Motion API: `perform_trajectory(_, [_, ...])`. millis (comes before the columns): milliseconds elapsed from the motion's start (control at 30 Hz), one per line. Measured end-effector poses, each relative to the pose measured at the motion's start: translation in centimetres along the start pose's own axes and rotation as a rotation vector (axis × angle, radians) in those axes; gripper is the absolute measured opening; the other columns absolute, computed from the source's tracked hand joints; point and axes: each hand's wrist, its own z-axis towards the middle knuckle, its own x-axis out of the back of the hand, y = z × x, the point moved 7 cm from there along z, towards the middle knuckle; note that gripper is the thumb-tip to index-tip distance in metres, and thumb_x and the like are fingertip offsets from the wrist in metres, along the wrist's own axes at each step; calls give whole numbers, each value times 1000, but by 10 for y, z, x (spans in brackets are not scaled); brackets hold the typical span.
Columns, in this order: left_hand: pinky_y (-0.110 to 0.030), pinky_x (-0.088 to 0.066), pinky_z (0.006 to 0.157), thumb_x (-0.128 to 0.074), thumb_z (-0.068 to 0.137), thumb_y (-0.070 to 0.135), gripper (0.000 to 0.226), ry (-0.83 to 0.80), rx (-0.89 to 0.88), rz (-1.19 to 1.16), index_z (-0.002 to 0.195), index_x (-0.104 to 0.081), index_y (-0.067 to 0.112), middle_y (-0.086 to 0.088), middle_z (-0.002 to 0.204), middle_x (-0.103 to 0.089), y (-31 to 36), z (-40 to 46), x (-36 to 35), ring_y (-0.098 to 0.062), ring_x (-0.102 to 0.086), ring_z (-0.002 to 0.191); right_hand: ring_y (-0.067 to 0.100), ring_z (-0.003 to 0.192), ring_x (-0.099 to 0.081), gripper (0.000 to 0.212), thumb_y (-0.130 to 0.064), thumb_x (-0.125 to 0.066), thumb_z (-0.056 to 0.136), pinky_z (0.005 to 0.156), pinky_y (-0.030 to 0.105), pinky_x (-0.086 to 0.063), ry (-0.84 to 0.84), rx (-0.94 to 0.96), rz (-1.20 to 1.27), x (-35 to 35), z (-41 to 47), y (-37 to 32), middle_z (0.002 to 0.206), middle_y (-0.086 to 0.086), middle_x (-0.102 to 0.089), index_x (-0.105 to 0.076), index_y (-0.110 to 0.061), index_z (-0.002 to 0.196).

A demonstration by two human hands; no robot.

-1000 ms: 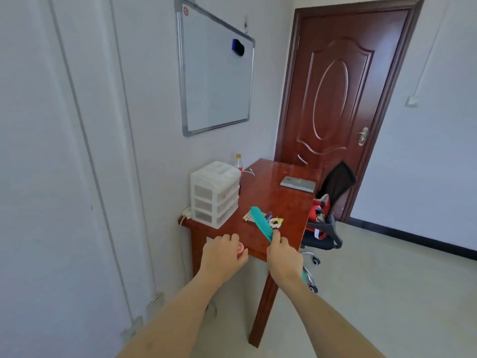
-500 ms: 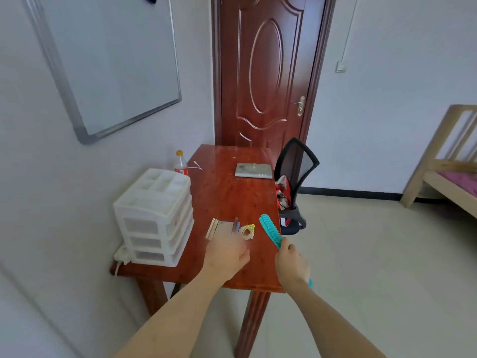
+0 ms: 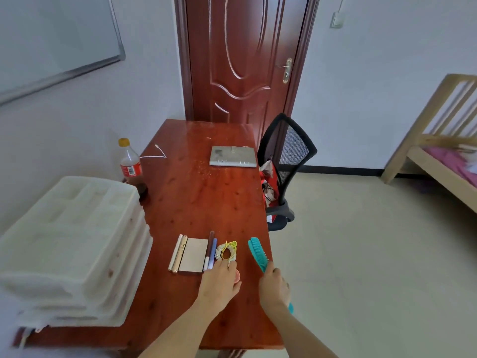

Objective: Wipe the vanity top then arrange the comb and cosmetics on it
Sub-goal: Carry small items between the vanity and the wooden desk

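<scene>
Drawer unit [image 3: 74, 244]: one white plastic chest at my far left on the table [image 3: 196, 197], drawers stacked, contents too blurred to tell
Bottle [image 3: 131, 167]: one cola bottle, yellow cap, upright just behind the drawer unit, dark drink low in it
Cosmetics [image 3: 193, 254]: a row near the front edge; two pale sticks, one flat beige compact, two more sticks, dark and blue
Hair ties [image 3: 227, 250]: a small pile, count unclear, just right of the sticks
Left hand [image 3: 219, 282]: fingers curled over a small pink jar [image 3: 237, 276], mostly hidden
Comb [image 3: 258, 254]: one, teal, over the table's right edge
Right hand [image 3: 275, 285]: gripping the comb's handle
Grey device [image 3: 233, 156]: one, flat at the back
Chair [image 3: 286, 161]: one, black mesh
</scene>
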Motion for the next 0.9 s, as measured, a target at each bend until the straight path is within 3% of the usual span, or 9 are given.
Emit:
perform_trajectory(267, [-34,-33,102,-43,96,35,42,-90,-75,38,133,-37,16,-5,136,-47,3,81,-30,-22,-38,128,20,122,-46,49,-16,-31,100,99,30,-42,-53,-35,48,-32,51,-6,140,6,-39,-15,-11,145])
perform_trajectory(367, [-35,-32,101,-43,96,31,39,-89,-95,71,131,-39,15,-6,134,-50,2,98,-39,-24,-41,126,21,126,-41,54,-19,-34,100,101,30,-37,-66,-66,33,-38,55,-12,143,7,-36,-10,-11,148])
perform_trajectory(433, [-36,-35,95,-42,95,28,32,-108,-108,63,125,-44,15,-5,129,-53,2,103,-44,-24,-44,120,24,109,-56,54,-22,-55,90,85,37,-48,51,-16,-13,-30,57,-21,125,10,-56,-37,-5,139])
perform_trajectory(500, [-36,-37,89,-43,94,26,28,-130,-134,75,120,-49,15,-5,124,-55,1,109,-49,-23,-46,116,24,74,-64,52,-23,-81,61,56,37,-50,105,44,-60,-29,59,-29,85,7,-69,-65,-5,107])
perform_trajectory(567, [-37,-43,81,-57,88,28,25,-162,-146,82,110,-58,16,-4,112,-62,-2,113,-52,-23,-53,106,22,61,-62,53,-26,-87,46,46,34,-47,141,84,-72,-28,60,-32,71,4,-66,-71,-8,93])
perform_trajectory(667, [-35,-47,58,-86,53,38,38,-204,-170,108,80,-65,21,1,77,-67,-4,120,-56,-19,-61,74,19,59,-60,51,-29,-86,47,41,29,-47,158,99,-67,-26,62,-31,73,3,-62,-71,-9,92])
perform_trajectory(800, [-40,-36,88,-55,89,35,34,-140,-214,69,119,-50,19,-6,118,-59,-4,123,-62,-26,-51,110,17,55,-59,48,-23,-85,52,36,26,-45,163,86,-27,-31,60,-24,73,2,-61,-70,-8,95])
perform_trajectory(900, [-40,-32,91,-47,93,38,37,-103,-176,106,125,-43,21,-5,123,-55,-10,121,-58,-26,-45,115,14,52,-59,43,-22,-86,53,36,22,-44,167,99,-32,-33,57,-26,70,0,-62,-71,-9,91])
